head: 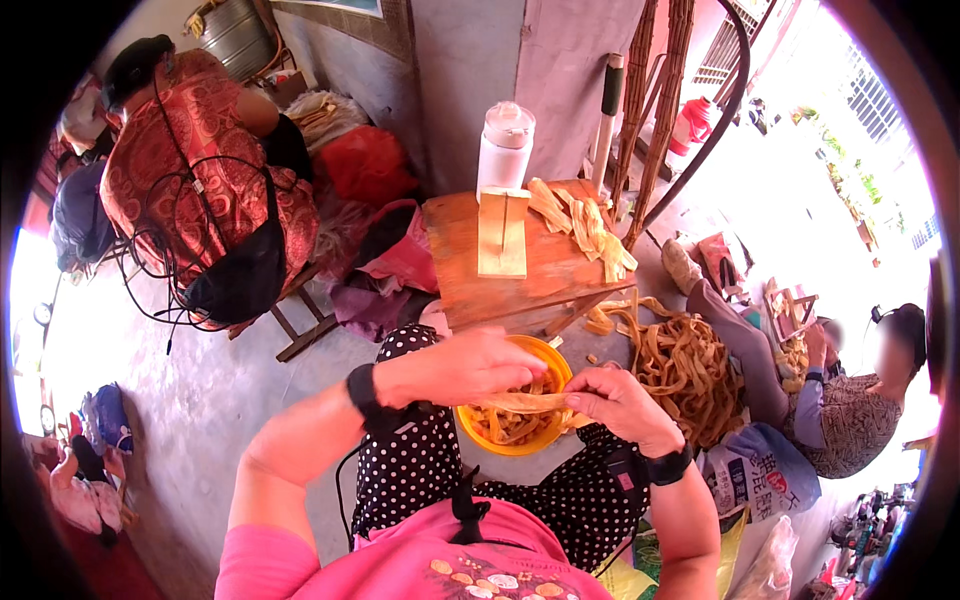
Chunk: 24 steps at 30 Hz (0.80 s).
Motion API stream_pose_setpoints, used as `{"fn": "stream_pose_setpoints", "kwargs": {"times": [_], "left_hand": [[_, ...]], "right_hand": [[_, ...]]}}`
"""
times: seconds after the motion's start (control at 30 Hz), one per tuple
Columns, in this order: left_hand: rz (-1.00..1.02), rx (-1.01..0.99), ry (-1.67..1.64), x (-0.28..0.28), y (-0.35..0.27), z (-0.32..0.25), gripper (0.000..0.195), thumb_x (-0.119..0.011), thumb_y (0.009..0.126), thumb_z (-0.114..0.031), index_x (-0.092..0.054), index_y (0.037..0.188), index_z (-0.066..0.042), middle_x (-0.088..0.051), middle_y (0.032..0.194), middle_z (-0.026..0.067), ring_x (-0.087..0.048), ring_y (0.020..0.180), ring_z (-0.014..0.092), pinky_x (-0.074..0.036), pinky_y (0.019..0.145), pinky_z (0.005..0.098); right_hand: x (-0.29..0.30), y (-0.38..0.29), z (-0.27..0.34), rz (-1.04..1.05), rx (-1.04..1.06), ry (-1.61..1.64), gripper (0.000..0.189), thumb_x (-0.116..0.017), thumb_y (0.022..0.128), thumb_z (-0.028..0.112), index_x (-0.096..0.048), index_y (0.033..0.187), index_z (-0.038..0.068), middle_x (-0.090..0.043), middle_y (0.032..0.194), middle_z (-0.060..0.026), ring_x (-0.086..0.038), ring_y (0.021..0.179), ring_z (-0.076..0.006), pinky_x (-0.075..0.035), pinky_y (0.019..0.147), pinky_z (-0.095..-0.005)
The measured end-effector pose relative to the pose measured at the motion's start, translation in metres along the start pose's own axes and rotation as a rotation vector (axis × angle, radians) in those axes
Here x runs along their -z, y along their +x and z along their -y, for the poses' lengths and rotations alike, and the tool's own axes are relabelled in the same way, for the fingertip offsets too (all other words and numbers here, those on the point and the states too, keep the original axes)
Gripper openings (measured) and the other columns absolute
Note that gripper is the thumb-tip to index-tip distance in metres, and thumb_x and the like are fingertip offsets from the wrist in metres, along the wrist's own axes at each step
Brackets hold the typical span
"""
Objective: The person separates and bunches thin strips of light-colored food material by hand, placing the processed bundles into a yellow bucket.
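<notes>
A flat tan fibrous strip (525,403) stretches level over a yellow plastic bowl (517,448). Its right end is pinched between the thumb and fingers of my right hand (621,399). My left hand (466,367) is blurred above the bowl's left side, fingers pointing right; the strip's left end passes beneath it, and whether the fingers grip it cannot be told. More pale brown strips (517,427) lie in the bowl, which sits between my knees. On the floor beyond my right hand, a tangled heap of long strips (684,367) spreads out.
Ahead is a low wooden table (465,247) bearing a slotted wooden block (502,240), a white lidded bottle (507,146) and several flat strips (592,229). A seated person (847,412) works at right; another person (187,150) bends at upper left. A printed sack (761,472) lies near my right arm.
</notes>
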<state>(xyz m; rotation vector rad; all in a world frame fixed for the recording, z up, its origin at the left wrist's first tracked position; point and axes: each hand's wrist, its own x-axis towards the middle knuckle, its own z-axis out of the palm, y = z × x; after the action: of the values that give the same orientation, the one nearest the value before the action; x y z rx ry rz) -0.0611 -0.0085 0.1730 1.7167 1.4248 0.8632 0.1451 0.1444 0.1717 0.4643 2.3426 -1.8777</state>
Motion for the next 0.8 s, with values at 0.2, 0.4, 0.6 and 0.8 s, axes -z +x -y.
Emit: {"fn": "stream_pose_setpoints", "kwargs": {"times": [0.2, 0.4, 0.6, 0.8], "left_hand": [[0.327, 0.426, -0.912, -0.019, 0.003, 0.005, 0.024, -0.053, 0.091, -0.013, -0.060, 0.106, 0.004, -0.067, 0.094, 0.0104, -0.062, 0.093, 0.014, -0.046, 0.084, 0.0241], [-0.114, 0.330, -1.216, -0.039, -0.006, 0.014, 0.025, -0.059, 0.086, -0.005, -0.061, 0.109, 0.004, -0.065, 0.102, 0.0113, -0.061, 0.097, 0.017, -0.043, 0.092, 0.0284], [-0.366, 0.070, -0.925, -0.062, 0.004, 0.020, 0.021, -0.062, 0.081, -0.001, -0.068, 0.101, -0.004, -0.064, 0.109, 0.0062, -0.047, 0.117, 0.018, -0.038, 0.098, 0.0302], [-0.465, -0.130, -0.060, -0.064, 0.009, 0.015, 0.021, -0.067, 0.073, -0.002, -0.070, 0.090, -0.014, -0.062, 0.115, -0.0006, -0.030, 0.131, 0.035, -0.021, 0.105, 0.0444]], "right_hand": [[-0.004, 0.008, 0.005, -0.008, 0.033, 0.025, 0.015, -0.058, 0.089, 0.014, -0.061, 0.086, 0.000, -0.054, 0.064, 0.0009, -0.048, 0.056, -0.0055, -0.039, 0.051, -0.0202], [-0.028, 0.011, -0.034, -0.053, -0.168, 0.529, 0.033, -0.047, 0.095, 0.031, -0.057, 0.084, 0.001, -0.056, 0.069, -0.0025, -0.053, 0.058, -0.0103, -0.043, 0.054, -0.0227], [-0.047, 0.023, -0.056, 0.234, -0.300, 1.164, 0.038, -0.040, 0.095, 0.032, -0.059, 0.084, 0.001, -0.047, 0.055, -0.0011, -0.032, 0.042, -0.0085, -0.025, 0.041, -0.0218], [-0.058, 0.035, -0.060, 0.046, -0.337, 1.334, 0.026, -0.044, 0.093, 0.031, -0.056, 0.098, 0.008, -0.055, 0.069, -0.0005, -0.048, 0.053, -0.0102, -0.038, 0.048, -0.0232]]}}
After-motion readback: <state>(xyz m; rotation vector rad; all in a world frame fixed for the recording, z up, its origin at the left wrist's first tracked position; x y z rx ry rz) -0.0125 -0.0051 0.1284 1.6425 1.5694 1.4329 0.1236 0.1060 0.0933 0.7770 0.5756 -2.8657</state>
